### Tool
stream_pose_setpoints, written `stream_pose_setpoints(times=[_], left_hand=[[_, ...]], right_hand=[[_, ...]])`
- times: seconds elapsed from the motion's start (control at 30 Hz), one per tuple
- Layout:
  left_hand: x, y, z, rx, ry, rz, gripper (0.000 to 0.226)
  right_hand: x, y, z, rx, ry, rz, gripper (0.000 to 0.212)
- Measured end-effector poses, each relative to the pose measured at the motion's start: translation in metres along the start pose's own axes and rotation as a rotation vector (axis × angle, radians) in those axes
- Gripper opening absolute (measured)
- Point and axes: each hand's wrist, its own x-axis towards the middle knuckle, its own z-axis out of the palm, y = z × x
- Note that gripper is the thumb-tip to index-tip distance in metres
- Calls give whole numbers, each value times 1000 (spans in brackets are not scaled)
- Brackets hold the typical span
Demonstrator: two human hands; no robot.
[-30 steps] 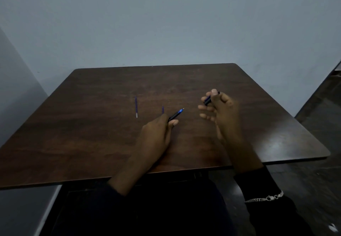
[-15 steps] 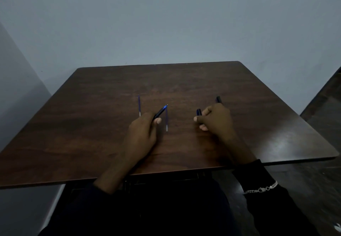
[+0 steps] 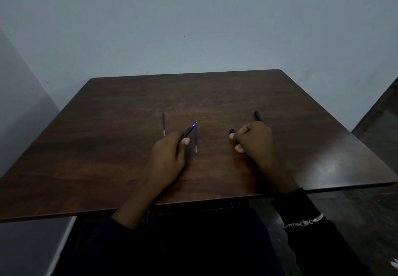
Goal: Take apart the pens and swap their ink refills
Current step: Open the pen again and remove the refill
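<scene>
Right hand (image 3: 253,141) curls round dark barrel (image 3: 232,131); left hand (image 3: 168,159) pinches blue-tipped barrel (image 3: 189,131); left refill (image 3: 163,122) at its 11 o'clock, right refill (image 3: 196,142) at 1, both loose on worktop (image 3: 107,146); lookalikes, so mix-up risk; thumb could roll one.

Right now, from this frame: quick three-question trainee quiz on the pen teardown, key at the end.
1. How many ink refills lie loose on the table?
2. True or false: the left hand holds nothing.
3. The right hand is: A) flat on the table, B) curled round a dark pen part, C) lifting a refill.
Key: 1) two; 2) false, it grips a blue-tipped pen barrel; 3) B.
</scene>
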Motion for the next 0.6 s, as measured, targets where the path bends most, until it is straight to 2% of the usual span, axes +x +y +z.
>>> stream_pose_setpoints(times=[0.3,0.6], left_hand=[[-1,-1,-1,-8,-17,3,24],[-1,-6,2,-17,-21,-7,27]], right_hand=[[-4,5,9,-42,112,-48,37],[-12,9,5,73,171,-163,41]])
